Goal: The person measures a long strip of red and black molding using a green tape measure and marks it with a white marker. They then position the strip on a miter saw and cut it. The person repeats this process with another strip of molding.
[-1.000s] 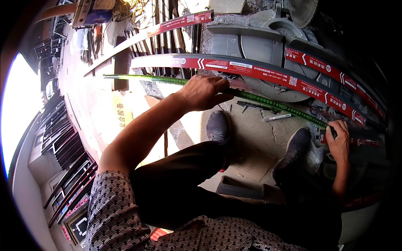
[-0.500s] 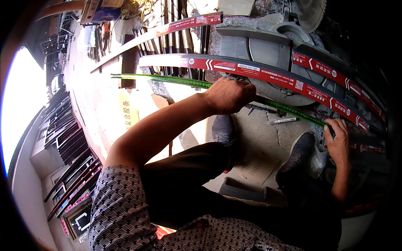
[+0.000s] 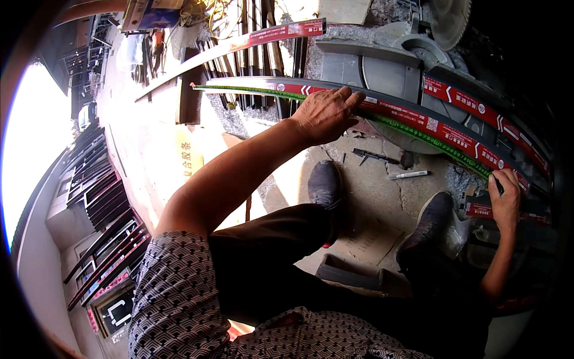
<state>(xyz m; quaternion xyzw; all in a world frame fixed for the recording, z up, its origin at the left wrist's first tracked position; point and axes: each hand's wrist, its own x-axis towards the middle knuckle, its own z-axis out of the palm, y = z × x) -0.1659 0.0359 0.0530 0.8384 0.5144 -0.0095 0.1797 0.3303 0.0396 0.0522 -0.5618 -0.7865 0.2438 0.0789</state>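
A long grey metal profile [image 3: 443, 127] with a red printed film runs across in front of me. Along its near edge lies a green tape measure blade [image 3: 427, 139], its tip beside the profile's left end. My left hand [image 3: 326, 115] is closed over the profile and the blade near the middle, its fingertips on the profile's top. At the right end my right hand [image 3: 507, 197] grips the tape measure, a dark part showing between thumb and fingers. Most of what lies inside that hand is hidden.
Behind the profile stands a saw machine with a toothed disc blade [image 3: 449, 24]. More red-filmed profiles [image 3: 472, 105] lie behind and at upper left. A white marker [image 3: 408, 175] and a black clamp-like tool [image 3: 375, 157] lie on the floor near my shoes [image 3: 324, 182].
The green blade has moved up and right, from apart to lying along the profile's edge. My left hand has opened from a fist around it to reach over the profile; my right hand moved right.
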